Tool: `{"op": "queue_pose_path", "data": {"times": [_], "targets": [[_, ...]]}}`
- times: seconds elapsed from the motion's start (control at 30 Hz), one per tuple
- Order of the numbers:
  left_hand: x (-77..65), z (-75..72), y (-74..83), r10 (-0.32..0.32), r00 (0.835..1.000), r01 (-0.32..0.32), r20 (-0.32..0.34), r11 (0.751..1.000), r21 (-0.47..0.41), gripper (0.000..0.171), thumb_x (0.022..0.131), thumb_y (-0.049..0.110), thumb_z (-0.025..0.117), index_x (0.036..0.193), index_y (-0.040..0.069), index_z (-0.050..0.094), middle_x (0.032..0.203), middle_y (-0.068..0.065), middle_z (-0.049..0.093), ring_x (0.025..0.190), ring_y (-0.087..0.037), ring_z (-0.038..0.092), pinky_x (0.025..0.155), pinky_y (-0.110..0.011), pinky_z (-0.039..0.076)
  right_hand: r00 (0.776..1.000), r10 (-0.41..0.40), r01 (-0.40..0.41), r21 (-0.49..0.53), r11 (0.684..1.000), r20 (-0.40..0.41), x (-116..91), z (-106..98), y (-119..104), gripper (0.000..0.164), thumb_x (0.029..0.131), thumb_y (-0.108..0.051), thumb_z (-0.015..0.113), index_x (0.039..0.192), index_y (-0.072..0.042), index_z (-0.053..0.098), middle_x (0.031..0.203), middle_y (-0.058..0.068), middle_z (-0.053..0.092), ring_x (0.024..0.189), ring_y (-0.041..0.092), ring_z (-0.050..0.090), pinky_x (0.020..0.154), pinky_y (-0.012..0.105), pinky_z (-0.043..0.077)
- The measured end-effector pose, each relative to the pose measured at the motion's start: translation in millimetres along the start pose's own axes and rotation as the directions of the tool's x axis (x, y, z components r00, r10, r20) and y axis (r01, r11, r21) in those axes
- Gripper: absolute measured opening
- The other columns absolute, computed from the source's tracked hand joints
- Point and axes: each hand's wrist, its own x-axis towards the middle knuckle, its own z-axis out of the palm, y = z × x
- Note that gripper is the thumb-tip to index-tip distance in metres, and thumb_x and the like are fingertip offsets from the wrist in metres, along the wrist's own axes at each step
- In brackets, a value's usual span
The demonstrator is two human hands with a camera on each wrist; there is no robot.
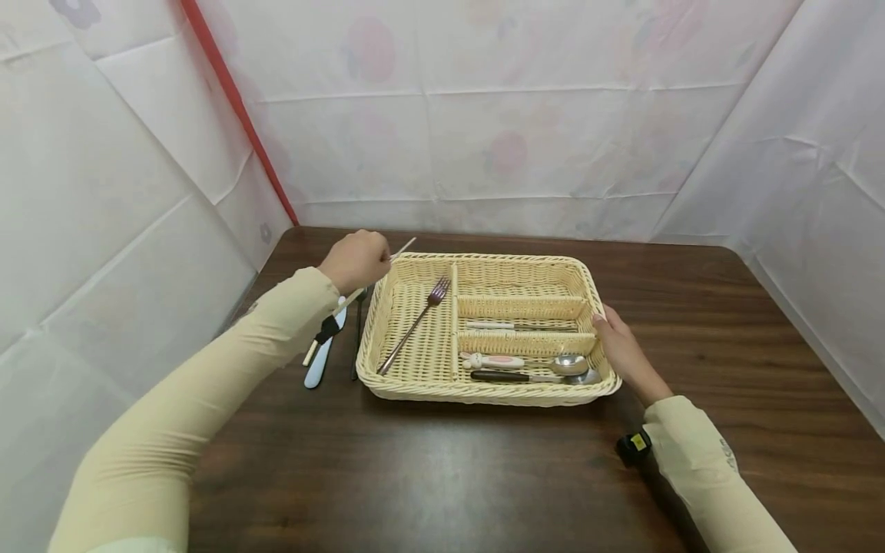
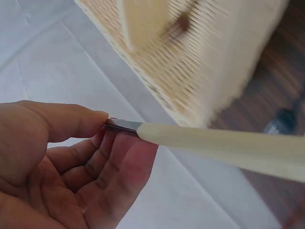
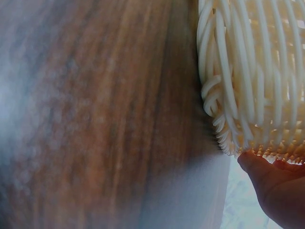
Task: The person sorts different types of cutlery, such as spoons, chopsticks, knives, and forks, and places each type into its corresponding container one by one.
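Observation:
My left hand point(image 1: 358, 261) is raised beside the back left corner of a cream wicker basket point(image 1: 477, 393). Its thumb and fingertips pinch the metal part of a slim utensil with a cream handle point(image 2: 214, 149); which kind it is, I cannot tell. The handle slants down toward the wrist in the head view, and a thin end sticks out past the fingers. At the basket's right side, my right hand point(image 1: 618, 346) grips the rim, with the thumb point(image 3: 252, 162) against the weave. A dark-handled fork point(image 1: 418, 321) leans diagonally in the left compartment.
Front right compartment: a spoon with a white-and-pink handle point(image 1: 499, 361) and a black-handled spoon point(image 1: 499, 376). A white-handled utensil point(image 1: 492, 326) lies in the middle one. Left of the basket, on the dark wooden table point(image 1: 442, 476), are a pale-blue-handled utensil point(image 1: 316, 372) and a thin dark one point(image 1: 357, 338).

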Motion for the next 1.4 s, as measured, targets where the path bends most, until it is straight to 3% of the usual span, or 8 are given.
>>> {"op": "queue_pose_path", "data": {"times": [0.17,0.3,0.53,0.67,0.8,1.0,1.13,1.4], "targets": [[14.0,4.0,39.9,0.114,0.993,-0.114,0.008,0.993,0.025,0.036,0.09,-0.001,0.046,0.058,0.014,0.042,0.053,0.002,0.038,0.047,-0.011,0.032,0.047,-0.026,0.031,1.0,-0.009,0.009,0.031,0.999,0.006,-1.4,-1.3,0.7,0.054,0.105,-0.023,0.023,0.15,0.002,0.01,0.147,0.032,0.023,0.132,0.042,0.027,0.107,0.053,0.024],[26.8,8.4,75.6,0.196,0.98,-0.199,0.044,0.978,0.063,0.029,0.094,0.002,0.045,0.067,0.011,0.05,0.067,-0.002,0.053,0.061,-0.016,0.047,0.06,-0.033,0.044,1.0,0.01,-0.01,0.024,1.0,-0.002,-2.1,-3.2,1.5,0.054,0.105,-0.025,0.022,0.151,0.0,0.009,0.145,0.033,0.025,0.13,0.043,0.03,0.105,0.054,0.026],[44.0,30.2,121.1,0.349,0.926,-0.367,0.145,0.922,0.121,0.021,0.1,0.013,0.046,0.101,0.008,0.066,0.102,-0.004,0.064,0.09,-0.017,0.06,0.079,-0.032,0.051,1.0,0.023,-0.023,0.03,0.999,-0.007,-4.0,-4.2,1.5,0.054,0.105,-0.025,0.022,0.151,-0.001,0.009,0.145,0.033,0.025,0.129,0.043,0.031,0.105,0.053,0.028],[49.7,43.2,135.5,0.412,0.891,-0.44,0.193,0.887,0.14,0.021,0.1,0.012,0.046,0.11,0.007,0.064,0.108,-0.004,0.064,0.098,-0.017,0.061,0.085,-0.028,0.049,1.0,0.022,-0.022,0.039,0.999,-0.011,-5.2,-5.0,1.0,0.054,0.105,-0.025,0.022,0.151,0.0,0.009,0.145,0.033,0.025,0.129,0.043,0.031,0.105,0.054,0.027],[56.5,53.1,149.4,0.441,0.865,-0.477,0.239,0.87,0.124,0.021,0.1,0.011,0.046,0.113,0.006,0.063,0.109,-0.004,0.065,0.1,-0.016,0.061,0.088,-0.026,0.047,0.999,0.028,-0.027,0.034,0.999,-0.019,-6.8,-6.5,0.6,0.054,0.105,-0.025,0.022,0.151,0.0,0.01,0.144,0.034,0.026,0.129,0.043,0.031,0.104,0.054,0.028],[67.4,68.7,167.1,0.507,0.823,-0.549,0.256,0.827,0.125,0.017,0.099,0.013,0.052,0.105,0.007,0.066,0.102,-0.003,0.066,0.094,-0.015,0.062,0.084,-0.025,0.048,1.0,0.018,-0.018,0.05,0.999,-0.016,-8.9,-6.3,1.5,0.053,0.105,-0.024,0.023,0.15,0.001,0.011,0.141,0.035,0.029,0.125,0.044,0.037,0.1,0.051,0.035],[70.8,78.9,176.9,0.522,0.807,-0.567,0.278,0.815,0.116,0.016,0.098,0.011,0.052,0.099,0.007,0.067,0.095,-0.002,0.066,0.085,-0.014,0.06,0.078,-0.026,0.049,1.0,0.019,-0.018,0.059,0.998,-0.018,-9.9,-5.5,1.9,0.053,0.105,-0.025,0.023,0.15,0.0,0.012,0.138,0.035,0.034,0.12,0.041,0.042,0.094,0.041,0.042],[74.1,97.9,186.9,0.474,0.797,-0.555,0.375,0.82,0.142,0.018,0.099,0.01,0.049,0.102,0.008,0.067,0.097,-0.002,0.066,0.084,-0.013,0.061,0.076,-0.026,0.05,0.999,0.025,-0.023,0.077,0.997,-0.02,-10.2,-3.9,1.9,0.053,0.105,-0.025,0.024,0.151,-0.001,0.012,0.137,0.034,0.036,0.119,0.039,0.043,0.091,0.034,0.045]]}}
